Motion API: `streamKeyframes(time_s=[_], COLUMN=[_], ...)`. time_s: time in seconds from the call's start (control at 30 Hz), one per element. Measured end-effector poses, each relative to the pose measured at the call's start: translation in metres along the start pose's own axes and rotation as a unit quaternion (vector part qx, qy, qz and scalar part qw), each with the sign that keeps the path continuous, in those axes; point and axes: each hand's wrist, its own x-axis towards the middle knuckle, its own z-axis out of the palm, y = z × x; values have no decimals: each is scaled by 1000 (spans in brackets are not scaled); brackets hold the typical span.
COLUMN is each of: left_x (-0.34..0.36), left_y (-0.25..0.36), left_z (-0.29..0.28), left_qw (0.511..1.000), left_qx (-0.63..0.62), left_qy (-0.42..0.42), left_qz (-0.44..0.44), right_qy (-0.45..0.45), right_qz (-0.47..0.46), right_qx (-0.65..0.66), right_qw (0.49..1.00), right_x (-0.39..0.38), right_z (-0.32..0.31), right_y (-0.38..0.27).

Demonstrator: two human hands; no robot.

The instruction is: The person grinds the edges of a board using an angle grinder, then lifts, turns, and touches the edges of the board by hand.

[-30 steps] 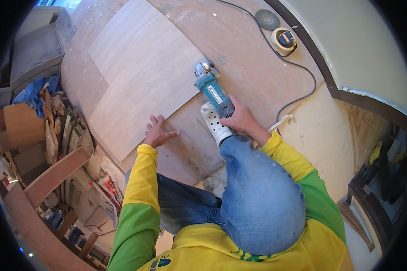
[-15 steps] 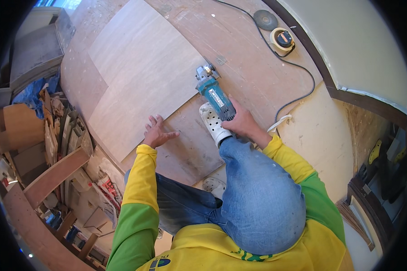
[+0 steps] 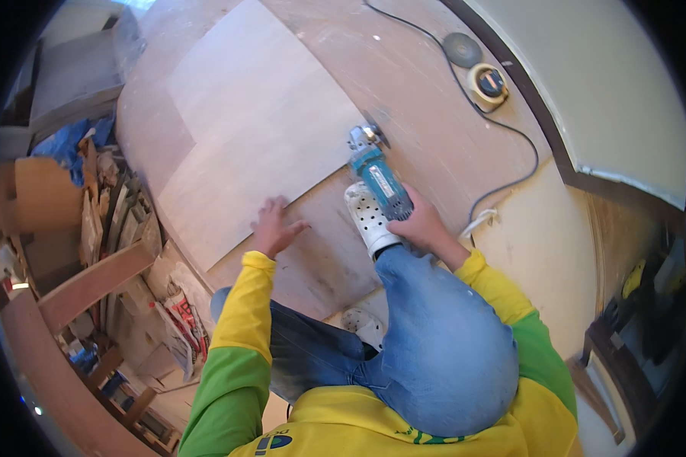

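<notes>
A thin, pale rectangular sheet (image 3: 251, 129), resembling a tile, lies flat on the brownish board. On its near edge rests my left hand (image 3: 276, 227), fingers spread and grasping nothing. My right hand (image 3: 423, 225) wraps round the rear body of a teal angle grinder (image 3: 383, 183). The grinder's metal head and disc sit by the sheet's right corner; I cannot tell whether the disc touches it. The tool's body lies against my white clog (image 3: 368, 218), which stands on the board just short of the sheet.
A dark cord (image 3: 522, 137) curves along the right side. Near the wall are a loose grey disc (image 3: 462, 49) and a tape measure (image 3: 488, 85). Wood scraps and offcuts (image 3: 122, 213) crowd the left, beside wooden rails (image 3: 95, 286). My other clog (image 3: 363, 326) is below.
The whole view has shifted a little, so the scene sits slightly farther right and lower. Both hands keep about the same places on the sheet and the grinder.
</notes>
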Motion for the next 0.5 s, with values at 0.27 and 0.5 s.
streamKeyframes(time_s=[0.27,0.5], left_x=[-69,-67], left_y=[138,146], left_z=[24,27], left_qw=[890,861], left_qx=[-196,-285], left_qy=[148,285], left_qz=[383,311], right_qy=[-56,-105], right_qz=[16,48], right_qx=[226,372], right_qw=[972,921], right_x=[25,45], right_z=[-11,7], right_y=[-29,-51])
